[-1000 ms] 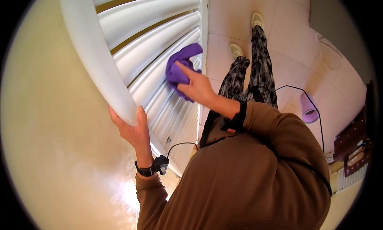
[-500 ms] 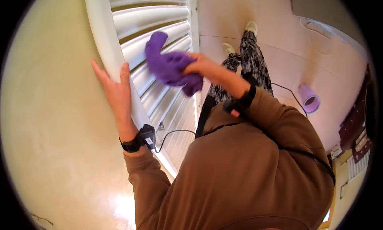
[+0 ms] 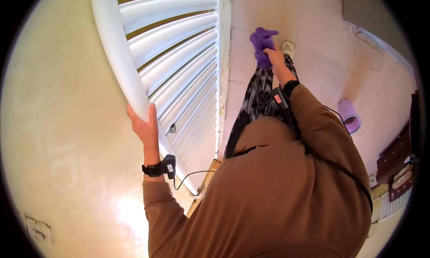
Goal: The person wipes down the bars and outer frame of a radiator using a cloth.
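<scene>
My left hand (image 3: 145, 126) is at the outer white rail of a slatted radiator (image 3: 168, 27), its thumb and fingers on either side of the rail. Off to the right of the radiator, my right hand (image 3: 275, 58) holds a crumpled purple cloth (image 3: 262, 45), which hangs above the floor near my feet. Both wrists carry black straps with small boxes and cables.
A lilac bin (image 3: 348, 116) stands on the pale tiled floor (image 3: 327, 47) at the right. The plain wall (image 3: 67, 114) fills the left side. Dark red furniture (image 3: 394, 166) is at the right edge. A cable hangs beside my right arm.
My right hand has moved right with the purple cloth, away from the radiator slats to above the floor. My left hand sits lower in view along the rail, its fingers closer around it.
</scene>
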Motion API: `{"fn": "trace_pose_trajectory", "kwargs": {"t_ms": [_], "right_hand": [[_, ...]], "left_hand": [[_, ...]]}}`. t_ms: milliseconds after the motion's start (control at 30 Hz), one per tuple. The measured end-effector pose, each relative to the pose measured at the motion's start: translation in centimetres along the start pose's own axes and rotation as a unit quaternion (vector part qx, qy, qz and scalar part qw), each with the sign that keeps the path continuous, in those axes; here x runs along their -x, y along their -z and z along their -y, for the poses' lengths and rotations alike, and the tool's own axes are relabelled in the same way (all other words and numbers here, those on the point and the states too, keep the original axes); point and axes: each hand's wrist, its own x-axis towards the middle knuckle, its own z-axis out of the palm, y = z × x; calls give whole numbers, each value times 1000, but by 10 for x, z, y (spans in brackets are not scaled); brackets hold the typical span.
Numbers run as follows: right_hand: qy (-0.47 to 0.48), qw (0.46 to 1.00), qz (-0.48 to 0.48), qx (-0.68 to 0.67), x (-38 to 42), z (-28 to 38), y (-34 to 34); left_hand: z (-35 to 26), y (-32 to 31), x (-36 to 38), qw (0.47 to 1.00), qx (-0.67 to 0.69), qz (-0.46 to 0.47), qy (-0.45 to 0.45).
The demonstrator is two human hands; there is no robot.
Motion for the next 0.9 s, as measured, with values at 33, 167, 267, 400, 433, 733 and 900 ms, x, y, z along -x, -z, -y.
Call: {"fn": "trace_pose_trajectory", "kwargs": {"t_ms": [33, 167, 267, 400, 433, 733, 900], "right_hand": [[11, 999, -8, 40, -4, 1, -5], [74, 984, 76, 140, -50, -26, -32], [162, 957, 79, 227, -47, -14, -74], [210, 903, 52, 372, -35, 20, -125], [248, 874, 51, 414, -36, 19, -135], [221, 789, 144, 554, -105, -47, -144], [34, 962, 214, 166, -71, -45, -143]], "left_hand": [[-2, -2, 0, 1000, -12, -20, -3], [-2, -5, 1, 999, -25, -43, 11], [0, -4, 3, 998, -42, -49, 9], [1, -5, 3, 998, -40, -51, 3], [3, -4, 3, 998, -41, -52, 8], [11, -2, 4, 998, -38, -35, -31], [8, -3, 2, 998, 9, -30, -50]]}}
